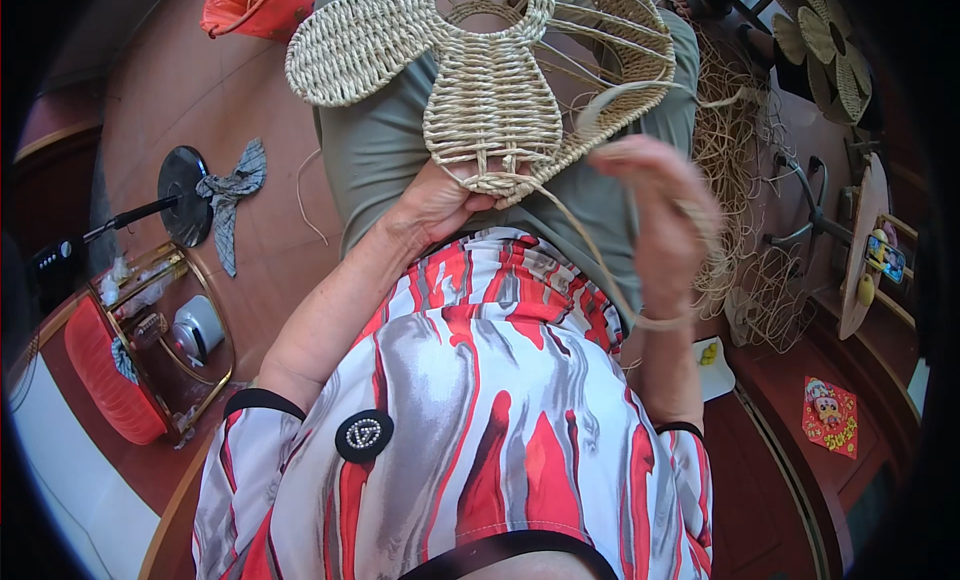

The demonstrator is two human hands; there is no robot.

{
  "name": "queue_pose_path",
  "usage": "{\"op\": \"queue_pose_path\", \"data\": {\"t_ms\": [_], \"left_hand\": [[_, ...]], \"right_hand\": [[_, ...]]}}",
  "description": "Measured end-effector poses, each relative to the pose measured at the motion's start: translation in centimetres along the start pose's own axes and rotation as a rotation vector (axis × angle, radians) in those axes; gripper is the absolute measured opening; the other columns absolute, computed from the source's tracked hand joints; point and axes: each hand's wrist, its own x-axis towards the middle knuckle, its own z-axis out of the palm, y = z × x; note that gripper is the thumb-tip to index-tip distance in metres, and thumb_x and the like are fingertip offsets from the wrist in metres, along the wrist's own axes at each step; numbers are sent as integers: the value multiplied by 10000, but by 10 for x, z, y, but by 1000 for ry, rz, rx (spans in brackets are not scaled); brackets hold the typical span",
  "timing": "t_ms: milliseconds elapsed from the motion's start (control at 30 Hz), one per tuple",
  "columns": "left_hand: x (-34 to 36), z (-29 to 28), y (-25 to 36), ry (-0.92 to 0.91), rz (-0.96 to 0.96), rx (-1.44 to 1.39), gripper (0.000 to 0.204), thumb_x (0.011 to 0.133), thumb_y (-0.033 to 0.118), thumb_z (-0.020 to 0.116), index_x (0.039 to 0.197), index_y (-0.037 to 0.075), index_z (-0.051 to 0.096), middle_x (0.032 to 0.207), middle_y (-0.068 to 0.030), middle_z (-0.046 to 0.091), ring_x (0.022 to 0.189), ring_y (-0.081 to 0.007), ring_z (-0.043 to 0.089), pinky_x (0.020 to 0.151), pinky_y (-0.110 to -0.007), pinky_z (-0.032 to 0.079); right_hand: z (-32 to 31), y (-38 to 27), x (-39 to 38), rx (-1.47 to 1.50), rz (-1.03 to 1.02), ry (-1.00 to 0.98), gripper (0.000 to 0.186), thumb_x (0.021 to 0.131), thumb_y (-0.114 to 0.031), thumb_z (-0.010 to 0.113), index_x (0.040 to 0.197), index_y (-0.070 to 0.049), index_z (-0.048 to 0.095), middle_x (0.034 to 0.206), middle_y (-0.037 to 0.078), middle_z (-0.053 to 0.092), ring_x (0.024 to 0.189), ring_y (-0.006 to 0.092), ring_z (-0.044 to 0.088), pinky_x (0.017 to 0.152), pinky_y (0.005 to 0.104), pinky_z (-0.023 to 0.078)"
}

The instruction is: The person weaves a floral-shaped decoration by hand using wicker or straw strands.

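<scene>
The left hand (440, 205) pinches the woven petal (492, 110); a strand (588, 242) loops by the right hand (665, 220) (too blurred to tell its fingers). Edge-weaving, I'd judge, next needing even tension.

On the left I see room for a hand between the person's leg (370, 165) and the round black base (190, 183); on the right, a straw heap (735, 180) crowds the way, metal chair legs (815, 220) beyond it, and a strand (582, 228) hangs between weaving (495, 100) and right forearm (672, 370)
</scene>
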Motion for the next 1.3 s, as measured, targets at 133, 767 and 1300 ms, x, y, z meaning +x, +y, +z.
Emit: {"op": "queue_pose_path", "data": {"t_ms": [133,767,1300], "left_hand": [[4,-12,2,-96,-55,-54,282,876,75,730,1144,41,650,1007,-40,696,735,-65,602,476,-177,389],[-18,1,2,-50,38,-122,215,935,63,648,1143,12,649,1047,-64,675,813,-120,606,657,-250,477],[-60,20,-4,201,232,-152,166,1014,95,540,1104,-30,601,1122,-140,655,1038,-265,670,967,-385,551]], "right_hand": [[32,16,-10,-337,-232,-44,194,778,7,753,961,-38,708,918,81,709,828,216,660,751,312,510],[27,-9,12,-222,-83,-75,124,919,-25,642,1028,-41,698,894,76,660,741,176,629,660,287,495],[-71,-17,20,-959,132,123,264,952,-110,634,1211,-91,679,979,65,683,798,119,637,697,322,530]]}}
